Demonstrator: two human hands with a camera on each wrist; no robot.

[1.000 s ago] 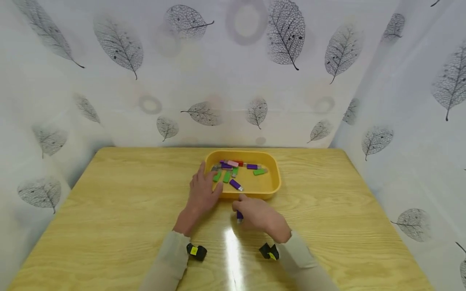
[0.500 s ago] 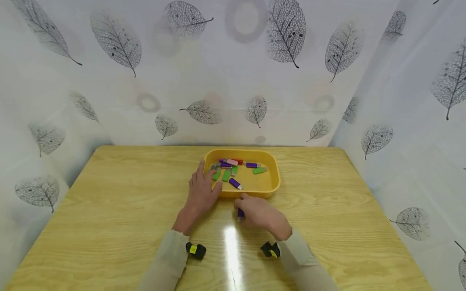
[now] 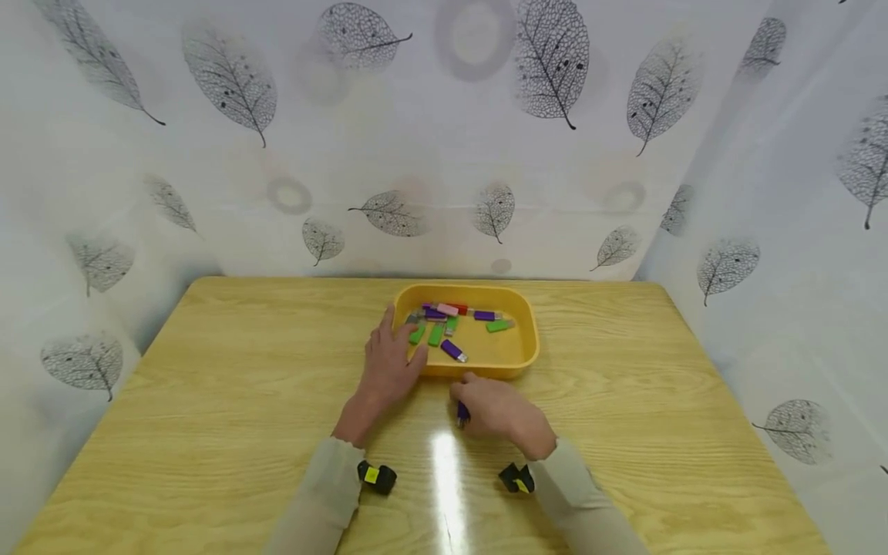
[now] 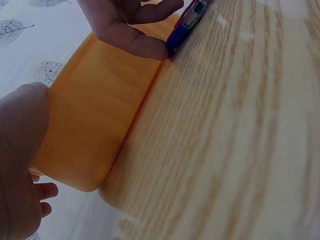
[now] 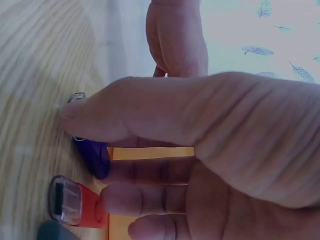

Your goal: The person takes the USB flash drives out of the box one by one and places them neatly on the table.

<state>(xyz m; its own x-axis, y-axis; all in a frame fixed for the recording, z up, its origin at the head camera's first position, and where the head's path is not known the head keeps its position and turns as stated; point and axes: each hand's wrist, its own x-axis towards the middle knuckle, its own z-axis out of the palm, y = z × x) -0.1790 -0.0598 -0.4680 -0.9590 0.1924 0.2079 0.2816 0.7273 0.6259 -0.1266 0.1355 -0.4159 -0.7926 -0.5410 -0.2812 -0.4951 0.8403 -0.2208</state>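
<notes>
Left hand [image 3: 386,368] braces tray [image 3: 523,362] edge; right hand [image 3: 496,408] pinches drive [image 3: 462,414].

1. Bright, even light from overhead; white glare streak on the surface [image 3: 444,462] at lower centre.
2. Head view bows at its edges.
3. Wrist views are soft; close hands [image 5: 200,150] blurred and shaded.

Beige long sleeves [image 3: 315,501]; black wrist cameras [image 3: 375,477] with yellow markings, both forearms.
</notes>
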